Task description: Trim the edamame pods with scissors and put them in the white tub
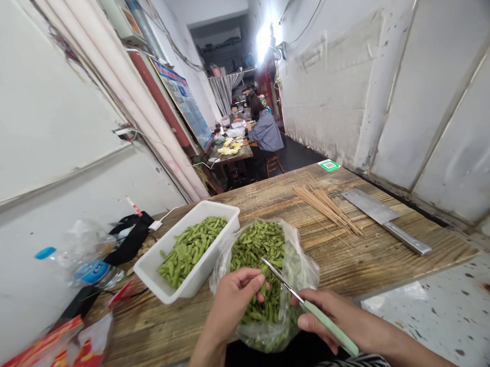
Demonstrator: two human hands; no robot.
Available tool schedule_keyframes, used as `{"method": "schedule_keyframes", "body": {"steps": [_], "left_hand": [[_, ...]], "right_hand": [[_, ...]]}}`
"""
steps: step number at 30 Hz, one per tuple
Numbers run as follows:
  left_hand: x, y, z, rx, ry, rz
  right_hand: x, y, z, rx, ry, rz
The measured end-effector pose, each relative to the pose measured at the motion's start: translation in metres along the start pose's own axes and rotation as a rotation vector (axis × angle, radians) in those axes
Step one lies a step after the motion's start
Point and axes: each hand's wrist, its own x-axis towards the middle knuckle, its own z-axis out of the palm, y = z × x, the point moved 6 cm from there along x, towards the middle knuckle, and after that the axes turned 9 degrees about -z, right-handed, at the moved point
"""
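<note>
My left hand (pixel 241 290) pinches a green edamame pod (pixel 264 270) between thumb and fingers. Scissors with pale green handles (pixel 329 326) are gripped in my right hand (pixel 314 315), their blades pointing up and left close to that pod. Beneath both hands, a clear plastic bag (pixel 301 256) full of edamame pods (pixel 258 239) lies open at the table's near edge. To its left, a white plastic tub (pixel 208 268) holds more pods (pixel 191 248).
On the wooden table (pixel 265 196) lie thin wooden skewers (pixel 328 208) and a cleaver (pixel 385 219) at right. A water bottle (pixel 93 272) and a red-and-white packet (pixel 70 355) are at left. People sit at a farther table (pixel 228 156).
</note>
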Motion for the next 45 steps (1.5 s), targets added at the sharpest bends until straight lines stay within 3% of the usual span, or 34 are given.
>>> {"method": "schedule_keyframes", "body": {"steps": [17,23,33,45], "left_hand": [[-0.006,-0.008,0.01,-0.108,-0.045,-0.03],[-0.005,-0.011,0.011,-0.155,-0.055,-0.04],[-0.002,-0.026,0.0,-0.692,0.165,-0.086],[-0.009,-0.026,0.014,-0.637,0.198,-0.092]], "right_hand": [[0.001,-0.002,0.001,-0.088,-0.02,-0.011],[0.005,0.005,0.004,0.054,0.029,0.057],[0.001,0.009,0.01,0.093,-0.004,0.063],[0.003,0.006,0.013,0.051,-0.006,0.042]]}}
